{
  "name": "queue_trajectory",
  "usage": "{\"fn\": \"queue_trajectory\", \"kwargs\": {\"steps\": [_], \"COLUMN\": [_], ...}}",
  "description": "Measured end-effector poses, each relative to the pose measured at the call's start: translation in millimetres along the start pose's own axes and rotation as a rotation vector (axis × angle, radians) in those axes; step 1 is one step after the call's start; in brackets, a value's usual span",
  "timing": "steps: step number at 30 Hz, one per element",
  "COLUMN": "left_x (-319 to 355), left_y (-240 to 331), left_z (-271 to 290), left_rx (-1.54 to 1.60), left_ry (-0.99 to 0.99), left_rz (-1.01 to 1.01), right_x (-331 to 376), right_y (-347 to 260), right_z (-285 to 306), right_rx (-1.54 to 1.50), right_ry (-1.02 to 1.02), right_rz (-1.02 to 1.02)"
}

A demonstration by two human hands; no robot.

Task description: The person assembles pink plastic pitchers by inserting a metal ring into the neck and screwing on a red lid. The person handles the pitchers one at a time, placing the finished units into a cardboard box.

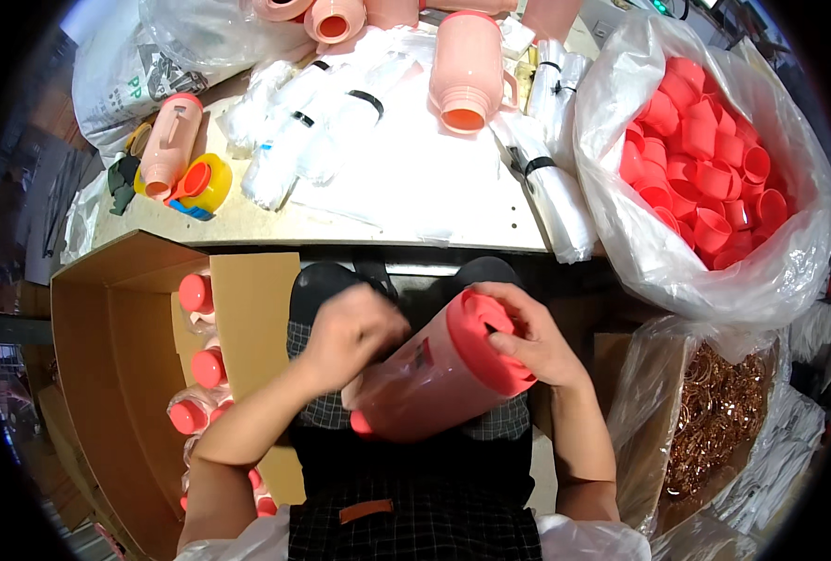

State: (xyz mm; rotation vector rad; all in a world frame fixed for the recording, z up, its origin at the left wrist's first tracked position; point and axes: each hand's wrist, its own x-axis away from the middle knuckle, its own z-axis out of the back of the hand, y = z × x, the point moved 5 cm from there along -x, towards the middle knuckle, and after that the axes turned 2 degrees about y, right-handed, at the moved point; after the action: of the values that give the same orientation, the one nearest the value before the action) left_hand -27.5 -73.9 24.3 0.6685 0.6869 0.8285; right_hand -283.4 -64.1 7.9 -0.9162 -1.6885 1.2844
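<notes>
A pink thermos flask lies slanted across my lap, with its red base toward the upper right and a bit of red at its lower left end. Clear plastic film seems to cover its body. My right hand grips the red base, thumb on its end face and fingers round the rim. Close to the flask's upper left side is my left hand, curled and smeared by motion. I cannot tell whether it holds or touches anything.
An open cardboard box of bagged, red-capped flasks stands left. On the table are a pink flask, a smaller pink flask, a yellow tape roll and plastic bag bundles. Right are a sack of red cups and copper-coloured rings.
</notes>
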Motion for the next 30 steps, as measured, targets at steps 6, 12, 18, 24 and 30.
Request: {"fn": "queue_trajectory", "kwargs": {"steps": [6,12,18,24,30], "left_x": [-103,-118,-131,-87,-71], "left_y": [-133,-170,-143,-57,-15], "left_z": [-20,-17,-17,-65,-60], "left_rx": [-0.385,-0.325,0.693,0.996,0.665], "left_ry": [0.212,0.137,0.408,0.27,0.24], "left_rz": [0.191,0.424,0.663,0.562,0.421], "right_x": [-18,-56,-74,-74,-52], "right_y": [-16,5,23,25,-13], "right_z": [-4,23,23,32,24], "right_rx": [-0.01,0.048,0.048,-0.103,0.327], "right_ry": [-0.11,-0.009,0.267,0.519,0.395], "right_rz": [0.112,-0.093,-0.111,0.096,0.261]}}
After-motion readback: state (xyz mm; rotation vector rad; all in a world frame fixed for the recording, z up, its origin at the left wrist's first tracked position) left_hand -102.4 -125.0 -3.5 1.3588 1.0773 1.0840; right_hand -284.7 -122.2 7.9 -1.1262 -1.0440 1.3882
